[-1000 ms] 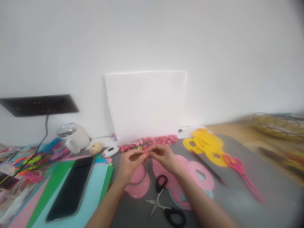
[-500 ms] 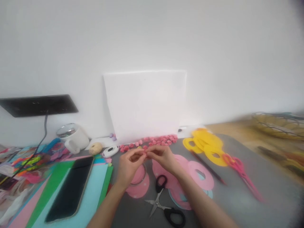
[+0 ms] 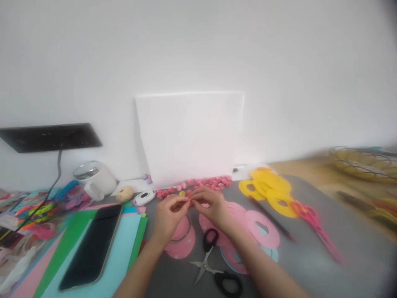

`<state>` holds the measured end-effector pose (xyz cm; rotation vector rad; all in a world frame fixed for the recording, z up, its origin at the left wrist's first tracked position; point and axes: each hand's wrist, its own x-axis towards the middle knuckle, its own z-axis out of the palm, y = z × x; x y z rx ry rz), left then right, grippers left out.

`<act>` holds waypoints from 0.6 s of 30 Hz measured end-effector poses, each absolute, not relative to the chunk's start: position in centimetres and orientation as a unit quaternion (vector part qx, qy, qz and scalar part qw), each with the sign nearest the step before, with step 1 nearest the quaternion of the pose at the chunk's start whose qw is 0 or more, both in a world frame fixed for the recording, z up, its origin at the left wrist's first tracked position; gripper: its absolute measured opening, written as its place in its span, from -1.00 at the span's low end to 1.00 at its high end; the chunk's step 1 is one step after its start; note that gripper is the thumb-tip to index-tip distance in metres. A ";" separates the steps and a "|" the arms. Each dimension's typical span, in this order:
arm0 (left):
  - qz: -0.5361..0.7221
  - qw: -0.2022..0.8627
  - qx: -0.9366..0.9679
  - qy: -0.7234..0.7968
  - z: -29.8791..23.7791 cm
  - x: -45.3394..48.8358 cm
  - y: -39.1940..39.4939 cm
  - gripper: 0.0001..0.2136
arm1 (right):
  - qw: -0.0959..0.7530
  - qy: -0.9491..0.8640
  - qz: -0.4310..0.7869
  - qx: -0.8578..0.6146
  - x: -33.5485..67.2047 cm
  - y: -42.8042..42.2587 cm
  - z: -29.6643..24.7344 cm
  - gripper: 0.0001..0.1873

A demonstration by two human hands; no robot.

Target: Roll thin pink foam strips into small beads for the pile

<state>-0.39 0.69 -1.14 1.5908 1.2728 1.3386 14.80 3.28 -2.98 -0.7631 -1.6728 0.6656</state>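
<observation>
The board (image 3: pixel 189 136) stood at centre frame, with a row of rolls (image 3: pixel 207 182) before it. The left hand (image 3: pixel 169 215) and right hand (image 3: pixel 211 207) met below that row, a small roll (image 3: pixel 190 201) between them, above the paper discs (image 3: pixel 262 231). Scissors (image 3: pixel 214 265) lay below the discs. The phone (image 3: pixel 91 244) lay on paper sheets (image 3: pixel 124 252) at lower left. Paper rings (image 3: pixel 273 190) lay at right.
</observation>
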 end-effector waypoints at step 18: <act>0.520 0.285 0.624 0.510 -0.8 0.5 0.1 -0.82 | 0.587 -0.670 0.248 -0.381 13.4 1.8 -2.4 -0.87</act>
